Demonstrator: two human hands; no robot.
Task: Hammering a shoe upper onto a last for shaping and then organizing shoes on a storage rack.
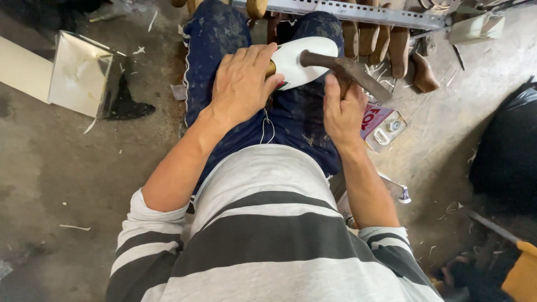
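White, smooth and oval, a shoe sole on its last (pixel 299 64) is held on the lap, over the dark blue speckled trousers (pixel 215 33). It is pressed down by the left hand (pixel 241 84), whose grip is clamped over its near end. A hammer with a dark metal head and wooden handle (pixel 341 67) is laid against the sole's surface, and its handle is enclosed by the tightly closed grip of the right hand (pixel 342 109). Just beside the right knee, a flat tin with a red and white label (pixel 381 124) is seen on the grey concrete floor (pixel 56 179). Brown wooden shoe lasts (pixel 391 47) are lined up beyond, under a perforated metal rail (pixel 358 11).
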